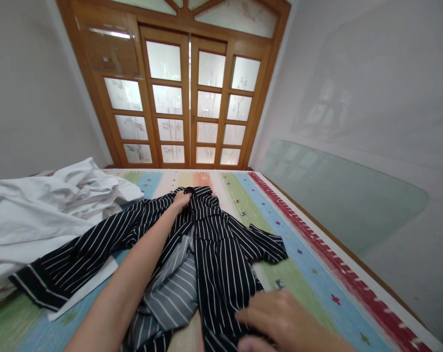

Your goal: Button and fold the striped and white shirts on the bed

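Left grip pinches striped garment at neck, seemingly straightening it; right grip, state unclear beside it, should smooth next.

The shirt, black with white stripes, lies unfastened on the mat, collar at the far end, greyer inside showing. One sleeve stretches out left.
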A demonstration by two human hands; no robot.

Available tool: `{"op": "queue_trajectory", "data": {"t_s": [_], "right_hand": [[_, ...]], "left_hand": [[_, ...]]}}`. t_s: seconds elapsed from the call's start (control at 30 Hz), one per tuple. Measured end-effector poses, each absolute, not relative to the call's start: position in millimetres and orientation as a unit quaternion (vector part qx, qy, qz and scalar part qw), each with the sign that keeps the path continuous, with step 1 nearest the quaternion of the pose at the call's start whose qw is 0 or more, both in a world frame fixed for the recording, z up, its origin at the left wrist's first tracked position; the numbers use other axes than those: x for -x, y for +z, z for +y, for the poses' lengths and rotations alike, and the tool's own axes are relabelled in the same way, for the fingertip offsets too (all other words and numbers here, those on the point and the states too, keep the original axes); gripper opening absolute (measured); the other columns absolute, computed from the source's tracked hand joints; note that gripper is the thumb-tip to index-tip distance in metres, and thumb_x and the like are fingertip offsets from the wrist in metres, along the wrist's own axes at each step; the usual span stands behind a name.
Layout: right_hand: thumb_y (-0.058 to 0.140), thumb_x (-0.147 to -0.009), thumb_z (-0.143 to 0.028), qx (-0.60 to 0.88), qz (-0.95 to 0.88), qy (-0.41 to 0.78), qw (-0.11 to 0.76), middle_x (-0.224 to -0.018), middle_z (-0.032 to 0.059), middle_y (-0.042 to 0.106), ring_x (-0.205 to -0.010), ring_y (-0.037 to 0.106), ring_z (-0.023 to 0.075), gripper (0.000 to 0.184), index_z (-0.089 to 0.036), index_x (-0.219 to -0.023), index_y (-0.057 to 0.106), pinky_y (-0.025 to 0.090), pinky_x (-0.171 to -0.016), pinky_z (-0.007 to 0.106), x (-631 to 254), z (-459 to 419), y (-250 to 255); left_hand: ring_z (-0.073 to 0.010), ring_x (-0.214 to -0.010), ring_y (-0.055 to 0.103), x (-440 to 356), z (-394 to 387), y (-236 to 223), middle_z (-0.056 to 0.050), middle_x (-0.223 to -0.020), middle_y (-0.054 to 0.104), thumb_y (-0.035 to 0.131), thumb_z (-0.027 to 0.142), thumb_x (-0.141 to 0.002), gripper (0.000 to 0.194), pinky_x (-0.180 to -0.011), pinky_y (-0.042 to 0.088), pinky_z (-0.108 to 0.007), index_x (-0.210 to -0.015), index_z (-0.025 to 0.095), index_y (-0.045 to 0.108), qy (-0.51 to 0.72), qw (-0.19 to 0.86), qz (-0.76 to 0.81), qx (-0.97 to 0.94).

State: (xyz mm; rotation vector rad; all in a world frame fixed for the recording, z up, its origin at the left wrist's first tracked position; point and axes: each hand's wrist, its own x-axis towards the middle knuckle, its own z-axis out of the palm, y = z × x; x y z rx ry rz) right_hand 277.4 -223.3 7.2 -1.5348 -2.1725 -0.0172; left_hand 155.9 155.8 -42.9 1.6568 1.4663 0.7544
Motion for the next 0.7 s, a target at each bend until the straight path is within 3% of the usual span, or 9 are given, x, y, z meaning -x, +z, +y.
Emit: {"op": "queue_trajectory", "data": {"t_s": [0.07, 0.17, 0.23, 0.37, 0.47, 0.57, 0.7], "right_hand": [[0.048, -0.093, -0.034, 0.598, -0.771, -0.009, 0.218, -0.086, 0.0032, 0.073, -0.076, 0.068, 0.0218, 0.022, -0.032, -0.1, 0.069, 0.055, -0.069, 0.033, -296, -204, 3], [0.053, -0.088, -0.037, 0.705, -0.663, -0.112, 0.225, -0.111, 0.013, 0.068, -0.105, 0.061, 0.0304, 0.03, -0.021, -0.109, 0.067, 0.048, -0.091, 0.047, -340, -172, -21], [0.058, -0.083, -0.038, 0.728, -0.647, -0.095, 0.204, -0.113, 0.0161, 0.067, -0.107, 0.059, 0.0325, 0.028, -0.016, -0.096, 0.069, 0.047, -0.091, 0.047, -367, -157, -42], [0.045, -0.087, -0.032, 0.763, -0.62, -0.028, 0.183, -0.082, 0.0072, 0.071, -0.082, 0.064, 0.0238, 0.025, -0.02, -0.078, 0.065, 0.048, -0.076, 0.034, -408, -142, -59], [0.043, -0.089, -0.034, 0.827, -0.519, -0.088, 0.197, -0.079, 0.0086, 0.07, -0.076, 0.064, 0.0246, 0.027, -0.02, -0.082, 0.065, 0.044, -0.069, 0.032, -437, -131, -43], [0.047, -0.089, -0.04, 0.877, -0.418, -0.143, 0.187, -0.083, 0.0122, 0.07, -0.08, 0.064, 0.0269, 0.029, -0.018, -0.087, 0.067, 0.042, -0.068, 0.032, -463, -114, -23], [0.051, -0.087, -0.032, 0.881, -0.421, -0.17, 0.135, -0.102, 0.0175, 0.066, -0.094, 0.06, 0.0301, 0.029, -0.014, -0.105, 0.066, 0.042, -0.075, 0.035, -470, -92, -18]], "left_hand": [[-0.0193, -0.05, 0.061, -148, 153, -45, -0.004, -0.05, 0.057, 0.054, 0.031, -0.089, 0.023, -0.045, 0.042, -0.025, -0.091, 0.012, 0.067, 0.28, 0.396, 0.578, -0.657], [-0.0177, -0.048, 0.06, -141, 149, -47, -0.002, -0.048, 0.055, 0.053, 0.03, -0.09, 0.022, -0.045, 0.042, -0.024, -0.089, 0.012, 0.067, 0.273, 0.398, 0.574, -0.661], [-0.0172, -0.048, 0.06, -139, 147, -47, -0.002, -0.049, 0.056, 0.052, 0.03, -0.091, 0.023, -0.046, 0.042, -0.024, -0.088, 0.013, 0.067, 0.276, 0.397, 0.571, -0.663], [-0.0175, -0.049, 0.061, -134, 146, -48, -0.003, -0.052, 0.06, 0.05, 0.03, -0.092, 0.025, -0.047, 0.043, -0.024, -0.084, 0.014, 0.066, 0.285, 0.382, 0.569, -0.671], [-0.0197, -0.055, 0.063, -133, 147, -46, -0.006, -0.06, 0.064, 0.049, 0.029, -0.091, 0.026, -0.053, 0.045, -0.026, -0.078, 0.014, 0.066, 0.295, 0.35, 0.567, -0.685], [-0.0235, -0.075, 0.067, -140, 145, -41, -0.011, -0.076, 0.07, 0.048, 0.029, -0.091, 0.028, -0.067, 0.048, -0.029, -0.077, 0.013, 0.067, 0.309, 0.311, 0.55, -0.711], [-0.0231, -0.096, 0.065, -146, 135, -25, -0.011, -0.099, 0.071, 0.048, 0.027, -0.09, 0.025, -0.085, 0.047, -0.029, -0.096, 0.013, 0.068, 0.316, 0.279, 0.503, -0.755]]}}
